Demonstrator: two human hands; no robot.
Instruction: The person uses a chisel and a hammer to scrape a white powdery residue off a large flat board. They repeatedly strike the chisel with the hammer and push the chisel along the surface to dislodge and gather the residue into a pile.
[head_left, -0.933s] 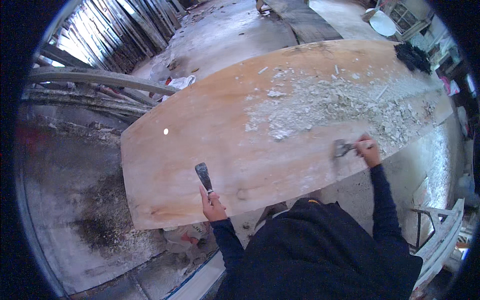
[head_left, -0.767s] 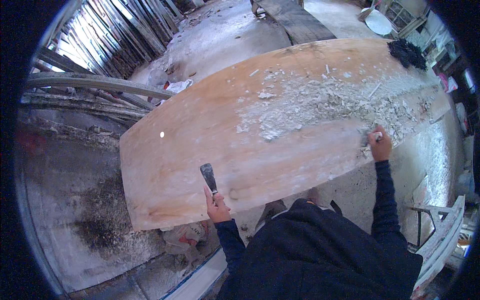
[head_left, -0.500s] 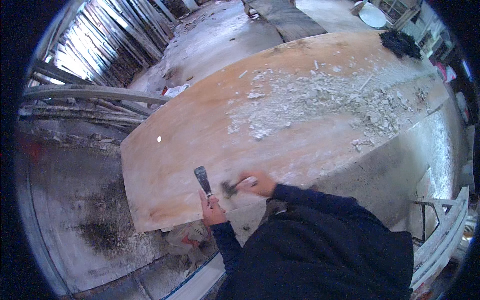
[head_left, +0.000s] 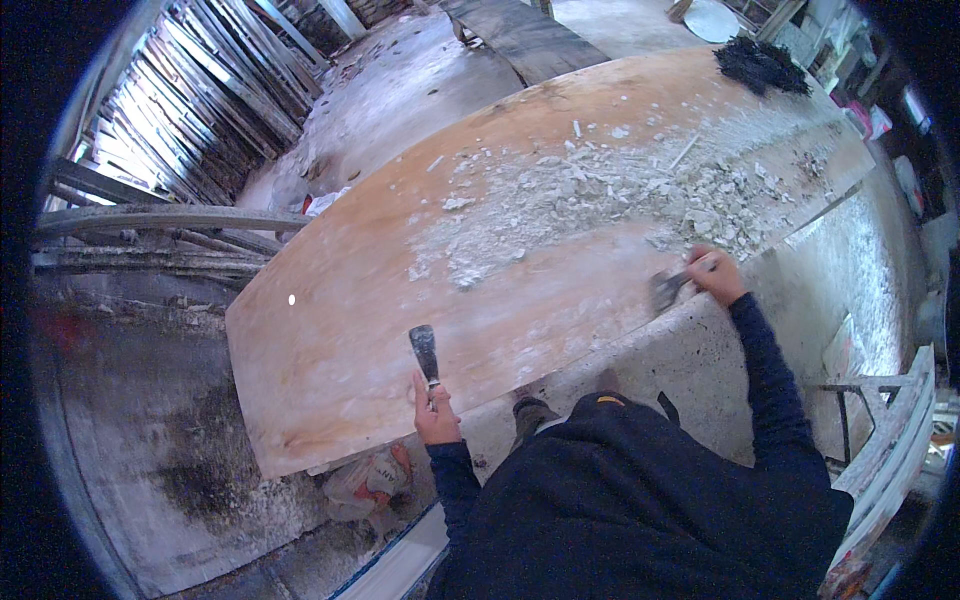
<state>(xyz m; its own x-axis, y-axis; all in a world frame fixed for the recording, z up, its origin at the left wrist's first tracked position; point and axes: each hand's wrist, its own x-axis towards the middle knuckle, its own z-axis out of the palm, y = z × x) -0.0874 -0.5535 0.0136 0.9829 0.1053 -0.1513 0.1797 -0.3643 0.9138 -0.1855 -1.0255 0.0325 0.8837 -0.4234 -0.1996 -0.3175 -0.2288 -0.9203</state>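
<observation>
My left hand point(head_left: 436, 416) is closed round the handle of a putty knife point(head_left: 424, 350), its dark blade pointing up and away over the near edge of a wooden board point(head_left: 330, 370). Farther right, my right hand point(head_left: 715, 274) grips a brush point(head_left: 671, 290), blurred by motion, with its dark bristles down at the board's near edge. Just beyond the brush lies a heap of pale plaster chips and dust point(head_left: 715, 210), spread across the board's right half. White powder streaks the board between my hands.
A dark bundle of fibres point(head_left: 762, 66) lies on the board's far right corner. Wooden poles point(head_left: 215, 90) lean at the far left, and curved lengths point(head_left: 170, 217) jut towards the board. A plastic bag point(head_left: 368, 482) sits below the near edge. A dark plank point(head_left: 530, 40) stands behind.
My right hand has swept the brush from beside my left hand to the right along the board's near edge. The putty knife stays in my left hand. The view has shifted slightly.
</observation>
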